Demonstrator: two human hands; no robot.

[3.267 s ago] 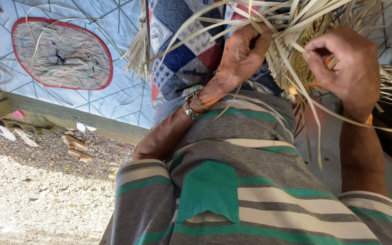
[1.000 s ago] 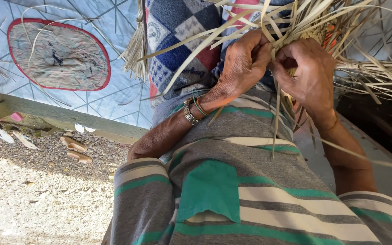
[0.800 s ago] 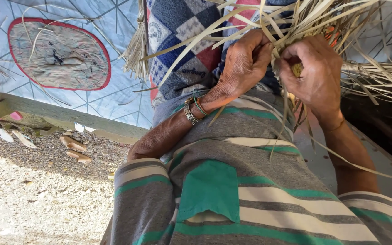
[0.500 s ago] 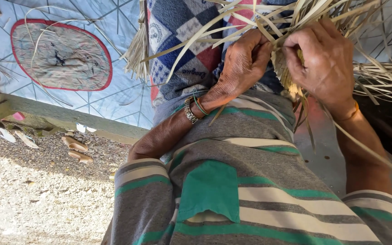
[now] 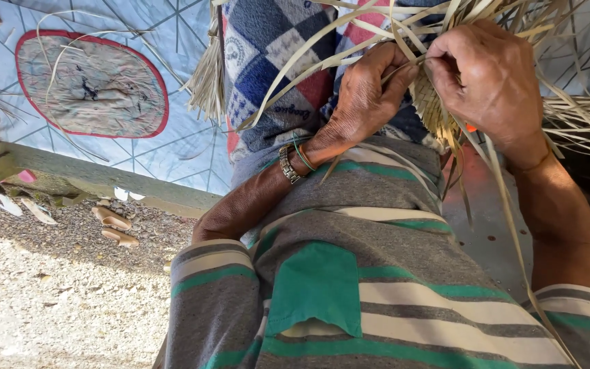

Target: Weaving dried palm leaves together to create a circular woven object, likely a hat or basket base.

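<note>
A bundle of dry, pale palm-leaf strips (image 5: 438,102) lies over my lap, partly woven, with loose ends fanning out to the right and upward. My left hand (image 5: 367,89) grips the woven part from the left, fingers curled round several strips; a metal bracelet sits on its wrist. My right hand (image 5: 489,75) is closed on the strips from the right, thumb and fingers pinching one strip close to my left fingers. Both hands meet above my striped grey and green shirt (image 5: 349,273).
A blue, red and white checked cloth (image 5: 274,61) covers my legs. A light blue mat with a red-edged oval (image 5: 90,82) lies to the left on a raised platform. Below it is gravel ground (image 5: 56,301) with sandals (image 5: 114,225).
My right hand, earlier apart holding loose strips, came in beside my left hand and now sits higher, pinching a strip at the weave. My left hand has kept its grip.
</note>
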